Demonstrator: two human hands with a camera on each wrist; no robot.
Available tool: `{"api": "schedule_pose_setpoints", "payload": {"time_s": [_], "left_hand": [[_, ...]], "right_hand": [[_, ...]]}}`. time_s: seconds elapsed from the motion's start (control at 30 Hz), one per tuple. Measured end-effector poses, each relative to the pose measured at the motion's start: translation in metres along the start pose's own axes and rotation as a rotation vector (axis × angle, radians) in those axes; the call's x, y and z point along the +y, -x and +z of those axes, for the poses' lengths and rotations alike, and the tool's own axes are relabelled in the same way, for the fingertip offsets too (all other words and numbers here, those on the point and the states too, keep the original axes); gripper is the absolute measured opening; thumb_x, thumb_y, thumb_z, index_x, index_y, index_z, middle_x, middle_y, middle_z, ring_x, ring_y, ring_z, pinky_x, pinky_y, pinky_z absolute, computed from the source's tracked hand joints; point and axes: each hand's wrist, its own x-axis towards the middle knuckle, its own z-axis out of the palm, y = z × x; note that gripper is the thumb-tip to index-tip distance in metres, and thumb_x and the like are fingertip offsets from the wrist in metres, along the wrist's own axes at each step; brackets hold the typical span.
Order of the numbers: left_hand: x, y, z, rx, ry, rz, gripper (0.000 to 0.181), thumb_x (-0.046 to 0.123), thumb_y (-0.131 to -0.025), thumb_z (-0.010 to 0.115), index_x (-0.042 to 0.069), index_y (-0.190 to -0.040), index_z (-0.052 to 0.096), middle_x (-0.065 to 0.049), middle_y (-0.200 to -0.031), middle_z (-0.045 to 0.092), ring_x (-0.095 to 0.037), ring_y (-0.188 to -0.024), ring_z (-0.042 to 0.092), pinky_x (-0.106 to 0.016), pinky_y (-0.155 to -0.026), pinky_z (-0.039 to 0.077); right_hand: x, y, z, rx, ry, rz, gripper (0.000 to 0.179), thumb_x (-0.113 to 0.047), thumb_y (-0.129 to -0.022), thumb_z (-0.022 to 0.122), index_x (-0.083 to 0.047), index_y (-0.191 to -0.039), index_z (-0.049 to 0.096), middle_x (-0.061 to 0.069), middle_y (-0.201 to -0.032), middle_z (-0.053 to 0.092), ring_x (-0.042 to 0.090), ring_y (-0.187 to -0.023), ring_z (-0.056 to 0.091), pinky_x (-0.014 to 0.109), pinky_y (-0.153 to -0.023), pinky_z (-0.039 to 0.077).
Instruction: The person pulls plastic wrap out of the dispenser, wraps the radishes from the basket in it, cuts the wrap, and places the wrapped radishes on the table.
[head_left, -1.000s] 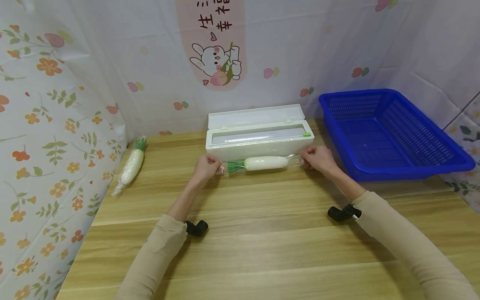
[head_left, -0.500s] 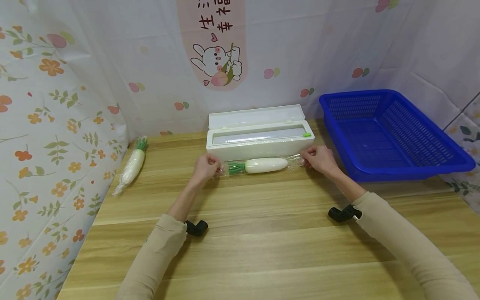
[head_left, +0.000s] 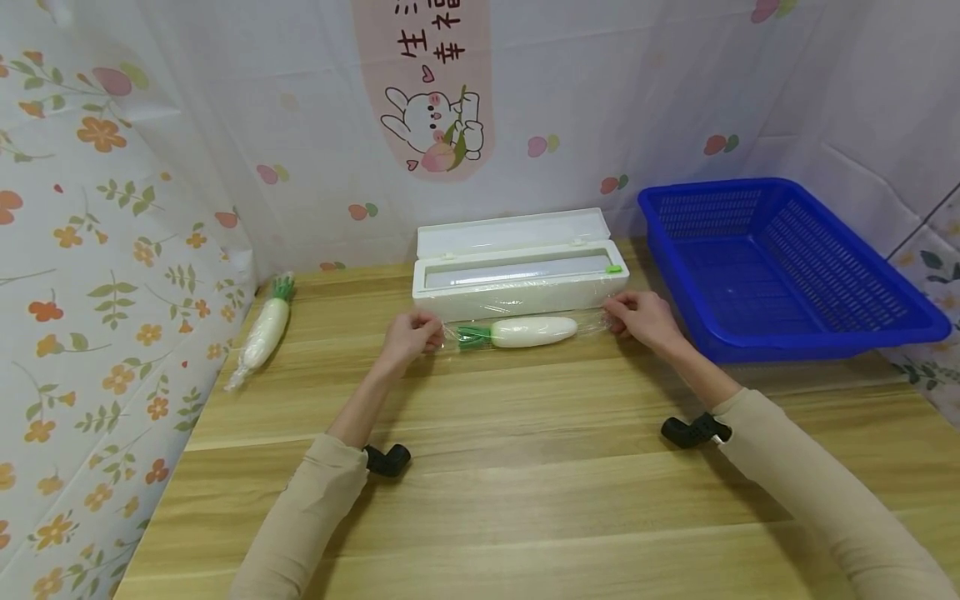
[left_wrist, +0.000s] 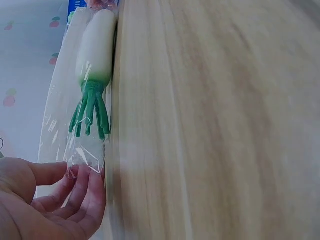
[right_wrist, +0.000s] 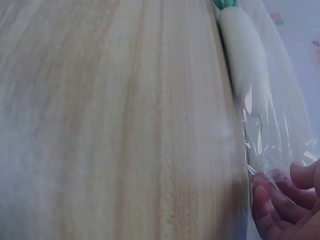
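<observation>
A white radish (head_left: 534, 331) with green stalks lies crosswise in clear plastic wrap (left_wrist: 82, 155), right in front of a white cling-film box (head_left: 517, 298). At the stalk end my left hand (head_left: 411, 336) pinches the film between thumb and fingers. My right hand (head_left: 643, 318) pinches the film beyond the radish's tip, as the right wrist view also shows. Neither hand touches the radish itself. The film runs over the front of the box, whose lid (head_left: 513, 233) stands open at the back. A small green slider (head_left: 613, 269) sits at the box's right end.
At the table's left edge lies another radish (head_left: 266, 333), wrapped in film with a twisted end. A blue plastic basket (head_left: 825, 340) stands at the right, close to my right hand. Patterned cloth (head_left: 300, 108) hangs behind and at the left of the wooden table (head_left: 525, 483).
Film at both ends looks less bunched and spread flatter. My hands have shifted only slightly, and the radish has stayed nearly in place.
</observation>
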Motion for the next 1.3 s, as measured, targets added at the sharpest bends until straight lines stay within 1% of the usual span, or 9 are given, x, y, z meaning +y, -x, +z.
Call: {"api": "schedule_pose_setpoints", "payload": {"time_s": [0.2,0.43,0.53,0.67,0.77,0.83,1.03,1.17,1.3], "left_hand": [[0.000,0.003,-0.001,-0.007,0.002,0.013,0.014,0.001,-0.100,0.058,-0.013,-0.103,0.061,-0.014,-0.085,0.063,-0.018,-0.074,0.060,-0.026,-0.070,0.055],[0.000,0.002,0.000,0.029,-0.055,-0.004,0.011,0.001,-0.099,0.060,-0.010,-0.102,0.063,-0.012,-0.084,0.064,-0.013,-0.068,0.060,-0.020,-0.060,0.051],[0.001,0.001,0.000,0.032,-0.058,-0.022,0.013,0.001,-0.099,0.060,-0.010,-0.107,0.063,-0.012,-0.086,0.064,-0.013,-0.067,0.060,-0.019,-0.058,0.050],[0.003,0.000,0.001,0.009,0.024,-0.017,0.019,0.000,-0.102,0.054,-0.014,-0.113,0.061,-0.016,-0.089,0.065,-0.013,-0.069,0.060,-0.019,-0.061,0.051],[0.003,-0.001,0.002,-0.014,0.085,-0.001,0.024,0.003,-0.105,0.050,-0.018,-0.112,0.060,-0.017,-0.088,0.065,-0.013,-0.069,0.061,-0.020,-0.063,0.053],[0.003,-0.001,0.003,-0.029,0.082,0.012,0.029,0.008,-0.105,0.051,-0.018,-0.113,0.061,-0.018,-0.089,0.065,-0.014,-0.070,0.062,-0.022,-0.066,0.055],[0.003,0.000,0.003,-0.072,-0.050,0.027,0.031,0.018,-0.098,0.068,-0.006,-0.116,0.068,-0.016,-0.102,0.069,-0.018,-0.080,0.064,-0.029,-0.076,0.056],[0.003,-0.001,0.004,-0.054,-0.151,0.040,0.019,0.016,-0.095,0.072,-0.001,-0.100,0.071,-0.010,-0.094,0.071,-0.017,-0.076,0.063,-0.027,-0.067,0.051],[0.002,-0.004,0.006,-0.013,-0.226,0.057,0.018,0.016,-0.094,0.072,-0.002,-0.090,0.071,-0.005,-0.078,0.068,-0.014,-0.067,0.059,-0.024,-0.057,0.045]], "right_hand": [[-0.001,0.002,-0.002,-0.037,-0.051,-0.007,0.038,-0.025,-0.106,0.054,0.011,-0.114,0.064,0.022,-0.097,0.068,0.011,-0.070,0.061,0.023,-0.060,0.053],[0.002,0.001,-0.004,-0.048,-0.120,-0.005,0.031,-0.017,-0.106,0.055,0.012,-0.110,0.063,0.003,-0.075,0.063,0.007,-0.058,0.051,0.022,-0.052,0.044],[0.004,0.000,-0.004,-0.067,-0.220,-0.025,0.031,-0.013,-0.106,0.054,0.016,-0.113,0.061,0.006,-0.082,0.069,0.004,-0.061,0.056,0.020,-0.056,0.049],[0.003,-0.003,-0.003,-0.091,-0.295,-0.052,0.036,-0.015,-0.104,0.058,0.019,-0.117,0.059,0.014,-0.094,0.072,0.005,-0.070,0.065,0.022,-0.065,0.056],[0.001,-0.004,-0.001,-0.095,-0.235,-0.051,0.039,-0.021,-0.100,0.066,0.014,-0.117,0.062,0.013,-0.089,0.072,0.009,-0.069,0.066,0.024,-0.065,0.056],[-0.001,-0.005,0.000,-0.094,-0.196,-0.044,0.038,-0.022,-0.097,0.070,0.011,-0.114,0.065,0.007,-0.084,0.071,0.010,-0.065,0.064,0.024,-0.062,0.054],[-0.004,-0.007,0.007,-0.039,-0.100,-0.047,0.029,-0.021,-0.092,0.075,0.007,-0.101,0.071,-0.004,-0.069,0.063,0.010,-0.056,0.056,0.024,-0.053,0.048],[-0.006,-0.008,0.010,0.003,0.021,-0.054,0.025,-0.023,-0.091,0.075,0.002,-0.093,0.072,-0.004,-0.062,0.059,0.011,-0.054,0.055,0.024,-0.050,0.042],[-0.007,-0.008,0.013,0.023,0.105,-0.069,0.022,-0.023,-0.090,0.073,-0.001,-0.086,0.071,-0.002,-0.060,0.059,0.012,-0.053,0.053,0.025,-0.050,0.039]]}}
